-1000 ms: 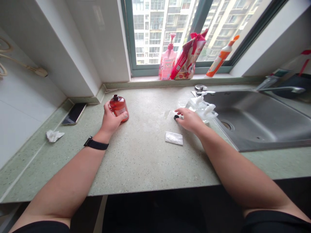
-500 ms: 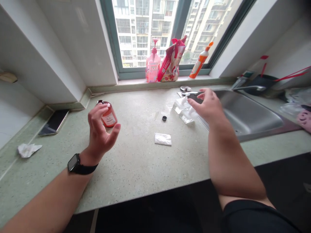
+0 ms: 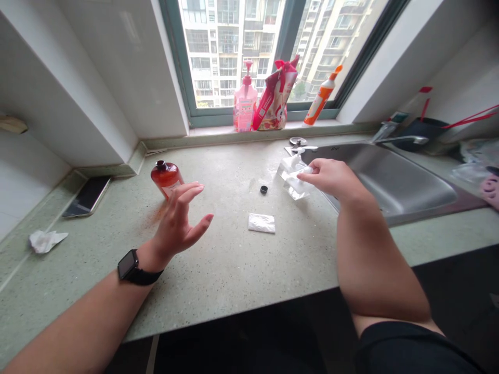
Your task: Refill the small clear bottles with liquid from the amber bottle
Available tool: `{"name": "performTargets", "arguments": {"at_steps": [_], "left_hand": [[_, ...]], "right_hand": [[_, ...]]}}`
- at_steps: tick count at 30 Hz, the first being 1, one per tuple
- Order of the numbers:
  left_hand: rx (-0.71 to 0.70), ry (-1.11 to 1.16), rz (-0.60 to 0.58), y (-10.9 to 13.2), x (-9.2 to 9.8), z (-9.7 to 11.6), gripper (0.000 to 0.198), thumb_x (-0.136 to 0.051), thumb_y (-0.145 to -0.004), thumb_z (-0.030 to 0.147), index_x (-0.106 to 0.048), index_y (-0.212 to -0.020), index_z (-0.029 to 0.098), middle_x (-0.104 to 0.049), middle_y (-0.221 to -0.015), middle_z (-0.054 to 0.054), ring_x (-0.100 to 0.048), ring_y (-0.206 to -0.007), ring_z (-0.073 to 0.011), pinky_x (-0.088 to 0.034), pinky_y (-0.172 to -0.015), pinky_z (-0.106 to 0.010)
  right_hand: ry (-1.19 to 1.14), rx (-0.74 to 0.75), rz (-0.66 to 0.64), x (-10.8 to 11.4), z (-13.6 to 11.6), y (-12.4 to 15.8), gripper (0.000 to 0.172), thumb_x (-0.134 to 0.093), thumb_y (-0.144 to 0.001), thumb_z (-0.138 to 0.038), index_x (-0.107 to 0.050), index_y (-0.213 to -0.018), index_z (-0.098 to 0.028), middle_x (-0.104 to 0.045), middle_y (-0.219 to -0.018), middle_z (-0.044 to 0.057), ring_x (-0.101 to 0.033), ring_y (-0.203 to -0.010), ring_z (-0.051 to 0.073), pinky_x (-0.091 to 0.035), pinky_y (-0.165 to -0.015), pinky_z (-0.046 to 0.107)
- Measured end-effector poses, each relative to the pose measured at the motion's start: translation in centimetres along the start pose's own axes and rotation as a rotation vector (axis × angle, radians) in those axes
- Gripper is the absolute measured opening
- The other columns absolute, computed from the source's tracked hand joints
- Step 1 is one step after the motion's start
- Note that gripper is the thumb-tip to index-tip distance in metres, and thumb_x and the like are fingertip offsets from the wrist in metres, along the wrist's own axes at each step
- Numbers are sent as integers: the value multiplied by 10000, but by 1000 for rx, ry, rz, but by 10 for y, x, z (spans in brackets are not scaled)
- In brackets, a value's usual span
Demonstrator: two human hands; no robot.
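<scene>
My left hand [image 3: 181,221] hovers open over the green counter [image 3: 226,259], fingers spread, just in front of a red-brown bottle [image 3: 166,178] that stands upright without its cap. A small black cap [image 3: 264,189] lies on the counter between my hands. My right hand [image 3: 331,176] is closed on a clear plastic packet holding white pump heads [image 3: 293,175] at the sink's left edge. A flat white sachet [image 3: 261,223] lies nearer to me.
A steel sink [image 3: 390,176] with a tap fills the right. On the window sill stand a pink pump bottle [image 3: 245,104], a red pouch [image 3: 275,98] and an orange-capped bottle [image 3: 320,98]. A phone [image 3: 88,195] and crumpled tissue [image 3: 44,240] lie at the left.
My left hand let go of the red-brown bottle, lifted and opened. My right hand left the black cap, rose, then came down and closed on the plastic packet. The camera view shifted left.
</scene>
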State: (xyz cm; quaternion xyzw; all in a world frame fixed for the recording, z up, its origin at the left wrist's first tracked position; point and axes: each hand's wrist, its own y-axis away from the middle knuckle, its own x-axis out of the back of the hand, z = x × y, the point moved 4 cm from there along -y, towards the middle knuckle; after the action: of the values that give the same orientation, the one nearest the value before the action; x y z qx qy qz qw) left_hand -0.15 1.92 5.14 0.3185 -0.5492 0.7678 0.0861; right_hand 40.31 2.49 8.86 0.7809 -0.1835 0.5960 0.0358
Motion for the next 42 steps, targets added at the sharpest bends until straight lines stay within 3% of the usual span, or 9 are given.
{"name": "performTargets", "arguments": {"at_steps": [3, 6, 11, 18, 21, 27, 37, 42], "left_hand": [[-6, 7, -39, 1, -4, 4, 684, -751, -947, 290, -405, -1536, 239, -600, -1405, -156, -621, -1323, -323, -560, -1120, -554], [37, 14, -80, 2, -11, 7, 723, -774, -939, 336, -397, -1550, 249, -602, -1409, -159, -626, -1309, -324, -549, -1131, -555], [122, 69, -151, 3, -25, 11, 876, -813, -903, 508, -340, -1592, 247, -571, -1480, -190, -586, -1378, -361, -501, -1177, -598], [213, 157, -229, 7, -41, 15, 1034, -848, -800, 675, -331, -1583, 241, -581, -1471, -200, -593, -1369, -384, -488, -1169, -608], [216, 158, -235, 8, -45, 16, 990, -860, -778, 686, -389, -1521, 232, -605, -1412, -188, -621, -1308, -378, -526, -1112, -581], [192, 112, -205, 8, -44, 14, 677, -817, -876, 551, -487, -1365, 219, -664, -1235, -139, -659, -1111, -319, -574, -958, -506], [202, 13, -250, 11, -45, 6, 634, -784, -887, 505, -505, -1387, 235, -656, -1253, -136, -643, -1085, -322, -549, -951, -502], [201, -7, -261, 13, -43, 2, 654, -816, -859, 445, -507, -1397, 239, -662, -1269, -130, -641, -1096, -327, -541, -957, -502]], "right_hand": [[-83, 78, 7, 7, -20, 11, 373, -750, -821, -498, -542, -645, -243, -619, -645, 4, -535, -615, 162, -343, -590, 338], [-192, 185, 96, 8, -44, 24, 403, -779, -801, -537, -546, -648, -247, -608, -614, -6, -510, -582, 149, -340, -574, 330], [-356, 405, 154, -13, -88, 50, 412, -765, -827, -591, -569, -709, -249, -607, -585, -17, -497, -528, 131, -362, -557, 312], [-514, 561, 71, -41, -127, 81, 406, -798, -842, -554, -557, -733, -247, -599, -597, -36, -485, -538, 122, -371, -560, 291], [-561, 584, 76, -44, -134, 90, 404, -799, -851, -558, -564, -749, -246, -598, -610, -39, -481, -544, 122, -368, -560, 291], [-566, 638, 84, -53, -139, 96, 370, -796, -865, -535, -587, -778, -243, -623, -649, -31, -526, -573, 132, -401, -590, 292], [-474, 725, 113, -65, -136, 92, 255, -759, -918, -459, -626, -862, -249, -669, -746, 1, -600, -677, 172, -456, -655, 318], [-447, 877, 86, -63, -139, 95, 97, -677, -991, -322, -701, -1075, -281, -723, -951, 37, -672, -869, 212, -543, -804, 366]]}}
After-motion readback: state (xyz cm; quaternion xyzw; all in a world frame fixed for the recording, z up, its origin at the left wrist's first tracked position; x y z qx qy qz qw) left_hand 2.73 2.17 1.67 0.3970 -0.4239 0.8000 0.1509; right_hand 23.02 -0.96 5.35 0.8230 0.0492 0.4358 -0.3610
